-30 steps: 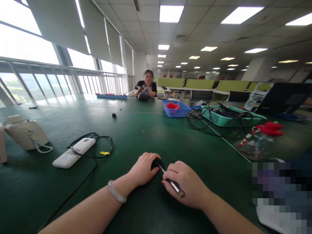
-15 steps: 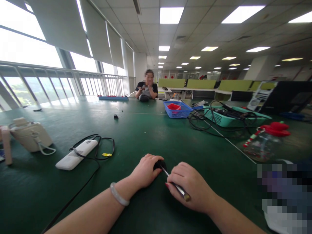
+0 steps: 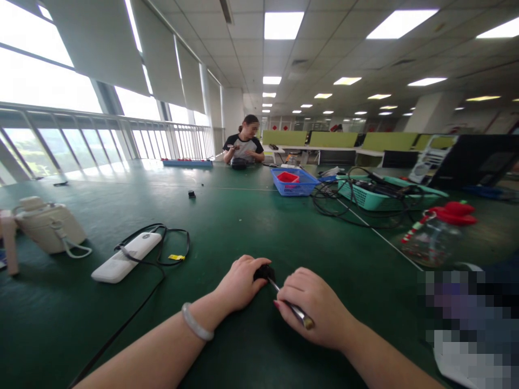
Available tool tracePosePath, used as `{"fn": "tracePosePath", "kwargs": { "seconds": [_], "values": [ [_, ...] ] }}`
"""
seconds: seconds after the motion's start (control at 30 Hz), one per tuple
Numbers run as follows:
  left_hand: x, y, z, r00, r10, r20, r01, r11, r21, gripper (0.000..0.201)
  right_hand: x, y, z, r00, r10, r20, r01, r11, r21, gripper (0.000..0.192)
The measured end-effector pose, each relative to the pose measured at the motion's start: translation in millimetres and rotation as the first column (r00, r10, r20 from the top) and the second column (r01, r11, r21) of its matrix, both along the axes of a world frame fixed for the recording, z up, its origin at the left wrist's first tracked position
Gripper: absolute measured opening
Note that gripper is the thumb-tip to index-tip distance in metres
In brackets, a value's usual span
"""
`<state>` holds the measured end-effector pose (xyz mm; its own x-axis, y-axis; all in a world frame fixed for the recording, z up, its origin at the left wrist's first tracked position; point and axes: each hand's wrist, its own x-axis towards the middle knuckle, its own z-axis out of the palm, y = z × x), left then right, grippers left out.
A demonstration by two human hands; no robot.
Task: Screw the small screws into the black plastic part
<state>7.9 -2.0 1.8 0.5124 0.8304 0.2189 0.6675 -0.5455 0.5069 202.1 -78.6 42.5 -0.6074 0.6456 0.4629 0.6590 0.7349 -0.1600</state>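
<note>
We see a wide green table [image 3: 243,216]. Taking the blue basket [image 3: 295,182] as our mark: just right of it lies a teal tray [image 3: 377,200] with black cables [image 3: 344,208]; nearer and far left, a white power bank [image 3: 125,257] with its cord, and a cream pouch [image 3: 51,226] beyond that. Near right stands a red-lidded jar [image 3: 436,232]. Left of the basket sits a small black piece [image 3: 191,193].
</note>
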Motion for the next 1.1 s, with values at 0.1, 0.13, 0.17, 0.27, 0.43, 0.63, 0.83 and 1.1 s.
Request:
{"fn": "tracePosePath", "kwargs": {
  "seconds": [0.1,0.13,0.17,0.27,0.43,0.63,0.83,1.1],
  "values": [
    [0.1,0.5,0.6,1.000,0.002,-0.012,-0.002,1.000,-0.006,0.047,0.3,-0.5,1.2,1.000,-0.013,-0.009,0.012,1.000,-0.013,0.021],
    [0.3,0.6,0.9,1.000,0.002,-0.015,-0.002,1.000,-0.008,0.047,0.3,-0.6,1.6,1.000,-0.019,-0.006,0.019,0.999,-0.026,0.021],
    [0.5,0.8,1.3,1.000,0.000,-0.018,-0.001,1.000,-0.010,0.047,0.3,-0.6,1.8,1.000,-0.025,0.000,0.025,0.999,-0.041,0.020],
    [1.1,0.7,2.4,1.000,-0.009,-0.023,0.009,1.000,-0.007,0.046,1.1,0.0,1.8,0.999,-0.037,0.016,0.038,0.997,-0.070,0.019],
    [2.6,-0.6,3.4,1.000,-0.002,-0.010,0.002,1.000,-0.017,0.045,3.7,0.8,0.8,1.000,-0.025,-0.006,0.025,0.999,-0.037,0.019],
    [2.8,-0.6,2.1,1.000,0.002,-0.010,-0.002,1.000,-0.026,0.046,4.4,0.9,2.5,0.999,-0.012,-0.049,0.011,1.000,-0.008,0.020],
    [2.1,-0.6,2.9,1.000,-0.002,-0.006,0.002,1.000,-0.027,0.045,3.8,1.2,2.9,0.999,-0.027,-0.027,0.026,0.999,-0.037,0.019],
    [1.7,-0.2,3.1,1.000,-0.005,-0.024,0.005,1.000,-0.022,0.046,5.0,2.5,3.6,0.998,-0.070,-0.006,0.069,0.994,-0.090,0.019]
  ]
}}
